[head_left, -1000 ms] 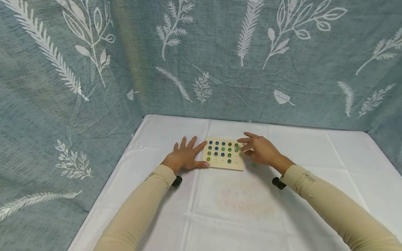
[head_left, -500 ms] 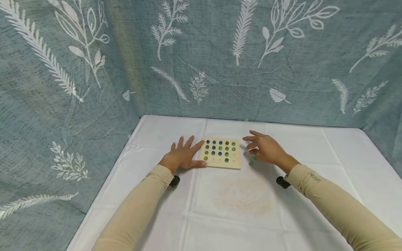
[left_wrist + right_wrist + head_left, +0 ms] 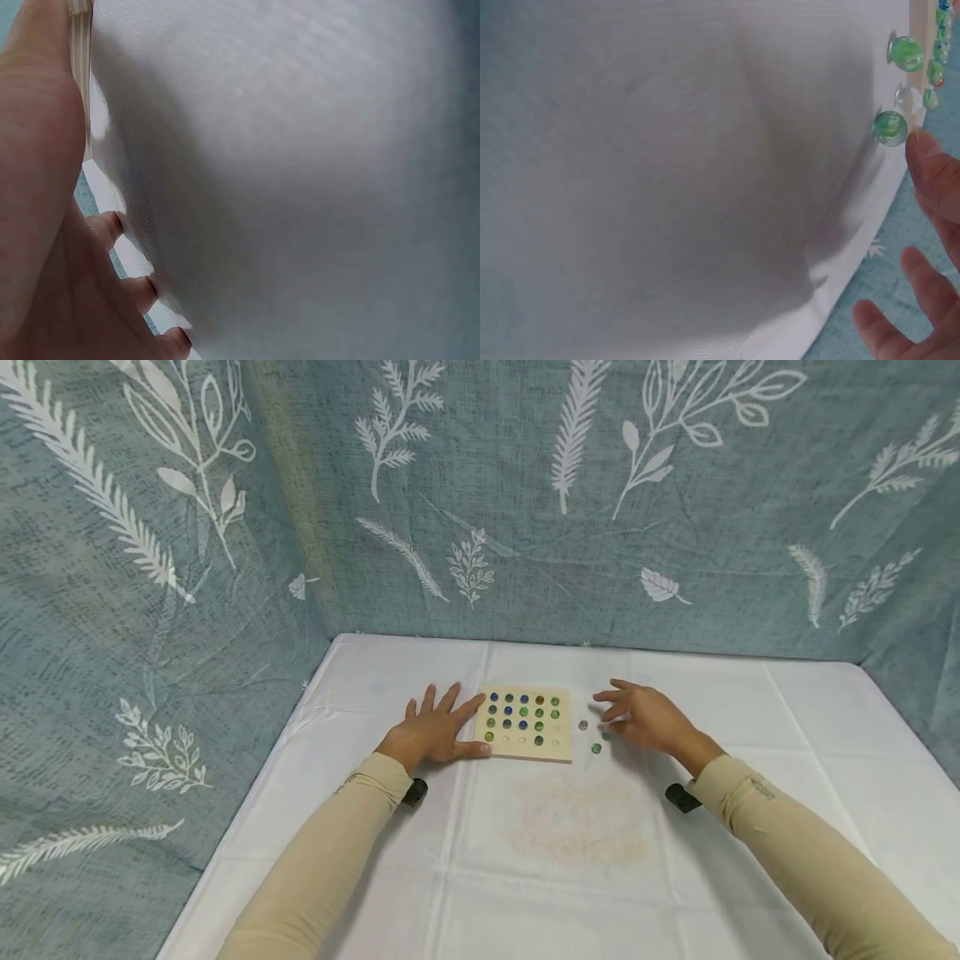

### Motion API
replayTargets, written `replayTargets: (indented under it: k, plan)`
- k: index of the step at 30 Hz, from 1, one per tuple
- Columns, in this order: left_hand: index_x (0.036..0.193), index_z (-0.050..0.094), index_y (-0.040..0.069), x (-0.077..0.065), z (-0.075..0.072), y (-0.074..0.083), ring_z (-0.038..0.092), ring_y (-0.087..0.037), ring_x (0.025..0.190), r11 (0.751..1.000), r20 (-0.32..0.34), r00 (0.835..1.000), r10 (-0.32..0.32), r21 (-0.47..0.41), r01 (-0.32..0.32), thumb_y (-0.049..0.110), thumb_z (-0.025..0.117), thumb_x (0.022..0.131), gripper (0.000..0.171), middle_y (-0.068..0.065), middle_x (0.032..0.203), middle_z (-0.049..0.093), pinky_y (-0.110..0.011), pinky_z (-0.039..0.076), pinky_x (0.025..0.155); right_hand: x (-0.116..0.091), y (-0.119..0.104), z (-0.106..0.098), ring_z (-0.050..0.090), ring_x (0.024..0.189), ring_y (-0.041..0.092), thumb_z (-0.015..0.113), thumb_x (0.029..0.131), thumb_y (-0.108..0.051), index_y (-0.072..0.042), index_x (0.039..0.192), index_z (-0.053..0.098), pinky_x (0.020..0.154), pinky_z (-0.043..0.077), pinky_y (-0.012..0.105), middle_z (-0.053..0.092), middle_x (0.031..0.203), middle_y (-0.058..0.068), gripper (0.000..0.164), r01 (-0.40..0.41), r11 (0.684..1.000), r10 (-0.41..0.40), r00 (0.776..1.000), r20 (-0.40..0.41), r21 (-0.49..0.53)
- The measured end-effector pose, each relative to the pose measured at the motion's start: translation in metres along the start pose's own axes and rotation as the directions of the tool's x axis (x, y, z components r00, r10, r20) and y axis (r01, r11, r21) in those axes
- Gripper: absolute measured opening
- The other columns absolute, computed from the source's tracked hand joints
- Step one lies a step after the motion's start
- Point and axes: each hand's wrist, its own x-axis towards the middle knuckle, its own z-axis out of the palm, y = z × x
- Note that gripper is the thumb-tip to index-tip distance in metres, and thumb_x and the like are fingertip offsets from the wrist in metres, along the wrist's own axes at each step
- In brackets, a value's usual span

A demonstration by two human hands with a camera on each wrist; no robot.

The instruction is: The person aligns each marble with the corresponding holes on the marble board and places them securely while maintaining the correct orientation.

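Observation:
A pale wooden board (image 3: 529, 750) lies on the table, with several rows of round hollows, most holding blue, green, yellowish or brown glass marbles. My left hand (image 3: 429, 732) is spread at its left side, thumb and forefinger touching its edge. The left wrist view shows the thumb along the layered board edge (image 3: 79, 82). To the right of the board, my right hand (image 3: 645, 718) hovers with fingers apart, holding nothing. In the right wrist view its thumb (image 3: 928, 161) comes right beside a green marble (image 3: 890, 128). Another green marble (image 3: 906, 54) and a clear one (image 3: 908, 99) lie close by.
A white cloth (image 3: 555, 877) with fold lines and a faint brownish stain covers the table. Behind and to the left hangs a blue-green curtain (image 3: 525, 568) with white leaf prints. Black wrist devices (image 3: 682, 798) sit below both wrists.
My right hand has moved from over the board's right edge rightward to the loose marbles, bringing them into view. My left hand keeps its place on the board. The head view has shifted slightly.

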Motion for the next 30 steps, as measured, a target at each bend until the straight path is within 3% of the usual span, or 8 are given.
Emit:
replayTargets:
  k: [7, 12, 22, 30]
  plan:
    - [0.169, 0.008, 0.034, 0.000, 0.000, 0.000, -0.008, -0.050, 0.161, 1.000, -0.002, 1.000, -0.004, 0.003, 0.004, 0.074, 0.054, 0.096, 0.096, -0.012, 0.178, -0.004, -0.070, 0.004, 0.128, -0.002, 0.004, 0.006, 0.039, 0.152, 0.045, 0.079, 0.089, -0.006, -0.006, 0.102, 0.084, 0.121, 0.036, 0.064, 0.066, 0.144, 0.015, 0.014, -0.011, 0.999, 0.010, 1.000, 0.027, 0.046]
    - [0.169, 0.008, 0.034, 0.000, 0.000, 0.000, -0.008, -0.050, 0.161, 1.000, -0.003, 1.000, 0.000, 0.006, 0.000, 0.074, 0.054, 0.096, 0.095, -0.012, 0.178, -0.004, -0.070, 0.004, 0.128, -0.002, 0.002, 0.007, 0.041, 0.151, 0.046, 0.079, 0.089, -0.006, -0.008, 0.097, 0.084, 0.121, 0.035, 0.063, 0.068, 0.141, 0.014, 0.010, -0.011, 1.000, 0.011, 1.000, 0.022, 0.005]
    - [0.169, 0.009, 0.034, 0.000, 0.002, -0.001, -0.007, -0.050, 0.161, 1.000, -0.011, 1.000, -0.002, 0.005, 0.002, 0.074, 0.055, 0.095, 0.095, -0.013, 0.178, -0.003, -0.070, 0.005, 0.128, 0.000, -0.013, 0.014, 0.048, 0.147, 0.041, 0.079, 0.088, -0.003, -0.007, 0.100, 0.084, 0.111, 0.049, 0.057, 0.074, 0.132, 0.009, 0.014, 0.026, 0.990, -0.027, 1.000, -0.009, -0.139]
    - [0.169, 0.009, 0.034, -0.002, 0.001, 0.002, -0.006, -0.050, 0.161, 1.000, -0.011, 1.000, -0.003, 0.011, 0.003, 0.074, 0.055, 0.096, 0.095, -0.013, 0.178, -0.003, -0.071, 0.006, 0.128, -0.005, -0.010, 0.017, 0.051, 0.146, 0.039, 0.074, 0.091, -0.002, -0.007, 0.102, 0.084, 0.113, 0.048, 0.058, 0.075, 0.132, 0.008, 0.015, 0.027, 0.991, -0.033, 0.998, -0.046, -0.132]
